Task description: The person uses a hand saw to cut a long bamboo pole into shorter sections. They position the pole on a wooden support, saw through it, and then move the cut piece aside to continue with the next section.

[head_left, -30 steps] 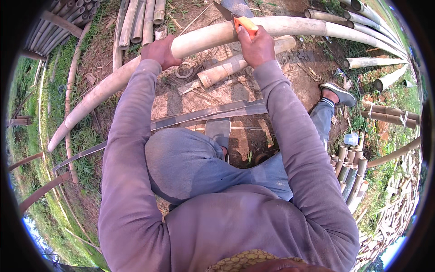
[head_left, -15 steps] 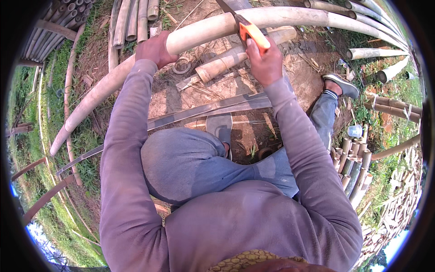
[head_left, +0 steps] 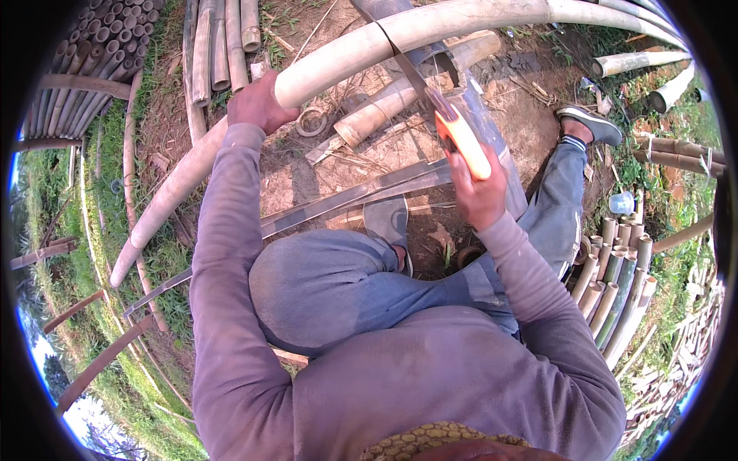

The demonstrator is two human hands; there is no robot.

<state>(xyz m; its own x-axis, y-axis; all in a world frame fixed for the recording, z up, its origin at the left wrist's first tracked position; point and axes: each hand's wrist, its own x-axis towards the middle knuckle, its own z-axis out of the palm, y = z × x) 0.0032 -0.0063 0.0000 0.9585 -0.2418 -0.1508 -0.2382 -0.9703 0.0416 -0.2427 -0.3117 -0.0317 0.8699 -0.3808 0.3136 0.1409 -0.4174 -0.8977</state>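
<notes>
A long pale bamboo pole (head_left: 338,63) runs across in front of me, from the lower left to the upper right. My left hand (head_left: 264,104) is wrapped round it left of the middle. My right hand (head_left: 478,187) grips the orange handle of a hand saw (head_left: 464,142). The saw's dark blade slants up and away to the left, lying across the pole to the right of my left hand. Below the pole, a short cut bamboo piece (head_left: 376,117) lies near a bamboo ring (head_left: 312,121) on the ground.
Stacked bamboo tubes (head_left: 115,34) fill the far left. Several poles (head_left: 223,46) lie at the top. Short cut tubes (head_left: 619,276) stand bundled at the right beside a clear plastic cup (head_left: 621,203). A flat dark strip (head_left: 346,188) crosses before my knees. My shod foot (head_left: 590,123) rests at the right.
My right hand has drawn the saw back toward me and to the right, so more blade shows on the near side of the pole. My left hand keeps its hold.
</notes>
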